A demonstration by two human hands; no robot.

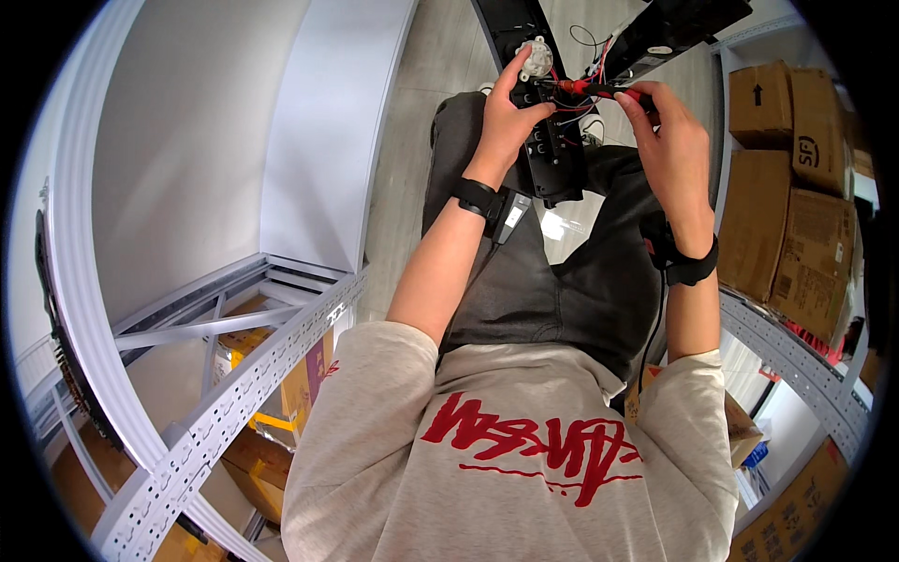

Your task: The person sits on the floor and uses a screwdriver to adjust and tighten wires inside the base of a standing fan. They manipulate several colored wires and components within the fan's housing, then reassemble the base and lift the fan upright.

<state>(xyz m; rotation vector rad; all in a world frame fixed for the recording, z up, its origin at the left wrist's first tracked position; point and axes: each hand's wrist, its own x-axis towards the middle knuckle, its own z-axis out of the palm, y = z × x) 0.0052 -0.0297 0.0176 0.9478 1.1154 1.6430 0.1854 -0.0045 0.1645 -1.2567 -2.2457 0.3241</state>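
From where I stand, the person's right hand [670, 140] is closed around a red-and-black screwdriver [599, 90], its tip pointing left into a long black housing [552, 164] held out between the knees. The left hand [508, 126] lies spread over that housing, index finger on a round whitish part [536, 60], thumb just below the screwdriver's tip; I can't tell how firmly it grips. Red, white and dark wires [604, 61] run beside the housing, near a second black panel [684, 33]. To the right, brown cardboard boxes [754, 215] stand stacked on metal shelving [777, 347]; their contents are hidden. One box carries a black upward arrow, its neighbour a dark printed mark, and a carton [796, 510] at the lower right bears rows of printed characters. More cartons [257, 468], some with yellow tape, sit under the perforated rail [234, 403] on the left. Large red lettering crosses the pale shirt [421, 506], and a small grey device [513, 218] by the left wrist shows a white label.
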